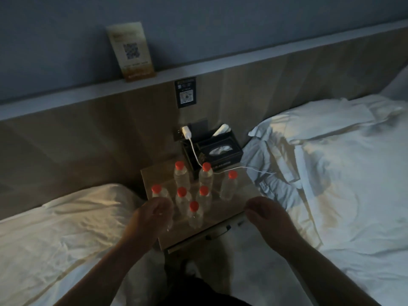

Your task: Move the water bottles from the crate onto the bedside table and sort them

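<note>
So it's pretty dim in here, but the left hand (152, 214) is wrapped round the leftmost bottle (157, 191) at the front left corner of the bedside table (229, 209), red cap poking out above the fingers and the clear body showing below the palm. Everything else sits off that grip: just to its right there's a front bottle (194, 214) standing closest to the table's near edge, and a bit beyond that a middle pair (182, 196), side by side. Further back from the grip are two back bottles (181, 173), and one loner bottle (229, 184) stands off to the far right of it, apart from the cluster. All upright, all red caps. The right hand (263, 212) hangs over the table's front right corner, well across from the gripped bottle, fingers curled under. Honestly can't tell if it's holding or touching anything, too dark. Behind the bottles, away from the grip, a black tissue box (220, 151) sits against the wall panel, and a white charger (186, 131) is plugged in with its cable (194, 152) trailing down past the back bottles. Beds on both sides: left bed (66, 217), right bed (331, 173).
</note>
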Motion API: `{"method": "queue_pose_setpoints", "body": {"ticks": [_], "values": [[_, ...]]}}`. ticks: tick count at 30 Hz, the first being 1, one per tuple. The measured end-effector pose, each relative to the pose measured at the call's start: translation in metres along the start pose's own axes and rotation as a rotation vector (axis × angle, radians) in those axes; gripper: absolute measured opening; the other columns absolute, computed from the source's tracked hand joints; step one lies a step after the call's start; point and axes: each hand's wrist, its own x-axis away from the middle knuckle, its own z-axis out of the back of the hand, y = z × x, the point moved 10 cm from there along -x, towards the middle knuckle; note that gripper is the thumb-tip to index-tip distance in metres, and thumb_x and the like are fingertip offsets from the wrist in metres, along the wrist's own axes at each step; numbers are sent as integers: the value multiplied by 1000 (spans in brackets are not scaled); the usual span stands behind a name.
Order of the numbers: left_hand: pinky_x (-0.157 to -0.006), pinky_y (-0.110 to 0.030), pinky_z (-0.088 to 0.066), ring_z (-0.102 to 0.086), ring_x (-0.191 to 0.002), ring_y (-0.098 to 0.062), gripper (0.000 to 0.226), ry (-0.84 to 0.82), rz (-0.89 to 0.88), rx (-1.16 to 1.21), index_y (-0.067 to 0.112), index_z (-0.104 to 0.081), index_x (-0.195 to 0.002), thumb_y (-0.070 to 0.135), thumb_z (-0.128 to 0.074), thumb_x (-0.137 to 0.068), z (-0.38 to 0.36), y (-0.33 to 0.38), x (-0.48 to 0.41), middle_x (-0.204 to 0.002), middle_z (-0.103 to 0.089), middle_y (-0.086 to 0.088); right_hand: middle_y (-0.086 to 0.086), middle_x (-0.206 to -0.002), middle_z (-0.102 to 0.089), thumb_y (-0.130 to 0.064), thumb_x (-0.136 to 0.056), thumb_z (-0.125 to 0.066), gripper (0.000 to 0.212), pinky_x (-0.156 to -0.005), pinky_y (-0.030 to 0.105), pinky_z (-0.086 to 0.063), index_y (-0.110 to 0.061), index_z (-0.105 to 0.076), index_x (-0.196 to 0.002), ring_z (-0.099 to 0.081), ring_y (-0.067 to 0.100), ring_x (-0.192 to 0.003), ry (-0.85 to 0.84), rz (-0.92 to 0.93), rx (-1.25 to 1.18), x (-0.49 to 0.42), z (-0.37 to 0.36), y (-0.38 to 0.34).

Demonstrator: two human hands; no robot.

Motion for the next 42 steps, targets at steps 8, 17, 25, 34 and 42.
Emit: {"method": "queue_pose_setpoints", "body": {"ticks": [8, 17, 25, 34, 42], "values": [[-67, -22, -47, -61, -73, -5, 20, -220, -101, -43, 31, -67, -85, 44, -56, -77, -107, 47, 64, -81, -68, 7, 2, -81, -67, -9, -84, -67, 8, -69, 20, -45, -15, -63, -81, -61, 9, -75, 256, -80, -212, 121, 96, 69], [-77, -25, -55, -68, -97, -16, 56, -629, -186, 162, 16, -64, -100, 54, -55, -59, -299, 139, 173, -101, -70, -6, 4, -81, -69, -20, -88, -65, 5, -70, 21, -46, -18, -66, -84, -65, 19, -79, 597, -270, -374, 308, 214, 157], [-87, -33, -52, -68, -98, -16, 43, -985, -306, 31, 23, -68, -98, 50, -58, -66, -431, 211, 255, -99, -74, 3, -4, -85, -71, -20, -87, -67, 4, -77, 31, -53, -23, -68, -89, -67, 13, -82, 1008, -393, -494, 455, 280, 212], [-88, -40, -52, -68, -97, -17, 49, -1318, -395, -67, 14, -67, -102, 46, -62, -65, -582, 266, 338, -99, -74, -2, -1, -90, -74, -15, -86, -67, 7, -82, 40, -55, -22, -69, -89, -68, 18, -89, 1378, -596, -572, 578, 313, 284], [-90, -42, -51, -69, -98, -15, 55, -1701, -422, -183, 15, -67, -103, 48, -64, -59, -726, 287, 428, -103, -74, -1, 0, -89, -74, -13, -84, -67, 10, -84, 37, -54, -21, -69, -90, -69, 14, -88, 1670, -845, -536, 665, 348, 319]]}}
